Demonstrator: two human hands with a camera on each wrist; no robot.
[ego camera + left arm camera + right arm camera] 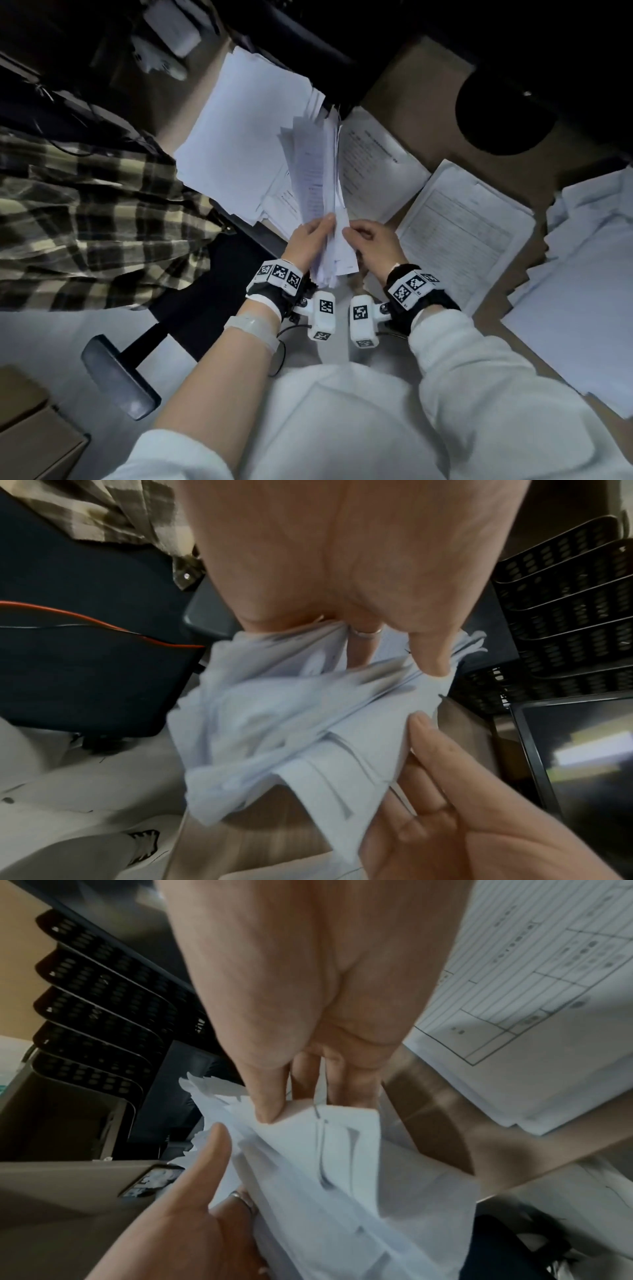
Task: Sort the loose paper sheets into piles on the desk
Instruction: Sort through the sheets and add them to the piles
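A thick sheaf of loose paper sheets (320, 185) stands on edge above the desk (404, 72), fanned out at the top. My left hand (313, 236) grips its lower left side, thumb on the front sheets (308, 710). My right hand (371, 240) pinches the corner of the rightmost sheets (335, 1137) between thumb and fingers. On the desk lie a blank pile (239, 133) at the back left, a printed pile (376, 164) in the middle, a pile of table forms (462, 233) to the right, and a messy blank heap (582, 291) at the far right.
A person in a plaid shirt (85, 219) sits on a dark chair (120, 377) at the left. Black mesh letter trays (575, 610) and a dark monitor (582, 750) stand behind the papers. A cardboard box (30, 428) sits at the lower left.
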